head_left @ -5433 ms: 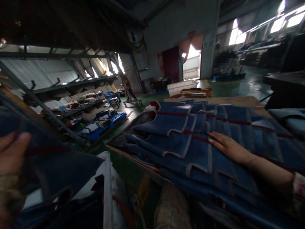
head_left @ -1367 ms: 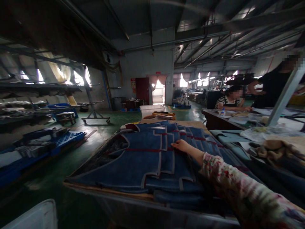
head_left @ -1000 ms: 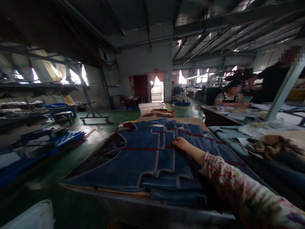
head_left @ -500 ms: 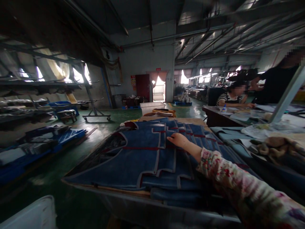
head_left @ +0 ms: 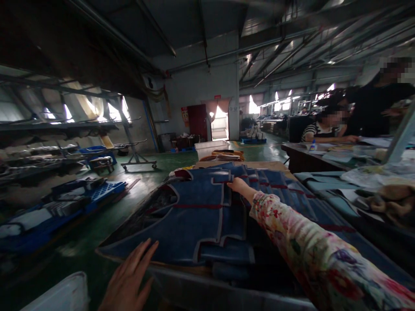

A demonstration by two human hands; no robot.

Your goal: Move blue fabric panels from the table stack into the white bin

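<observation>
— Hands first: where are they?

— Right hand (head_left: 238, 185) is stretched out far across the stack of blue fabric pieces (head_left: 207, 216), palm down, fingers flat and together on the top piece near its far edge. It grips nothing; it just presses on the cloth. My floral sleeve (head_left: 301, 246) runs back from it toward the near right. Left hand (head_left: 129, 276) is at the near edge, fingers spread and open, fingertips reaching the near left corner of the lowest piece. I cannot tell whether it actually touches the cloth or hovers just above it. It holds nothing.

— And the fabric?

— Overlapping blue panels with pale edging and a red stripe, lying flat on the work table (head_left: 181, 270) in front of me, staggered so each piece shows past the next. The stack runs from the near edge to the far end of the table.

— Surroundings?

— White bin (head_left: 55, 296) at the near left. Blue crates (head_left: 97, 192) on the green floor to the left, below metal racks (head_left: 58, 127). White tub (head_left: 210, 148) beyond the table's far end. Far right, a seated person in a striped top (head_left: 316, 129) at another table, a person in black (head_left: 376, 108) standing beside. Tan cloth bundle (head_left: 392, 196) on the right.
</observation>
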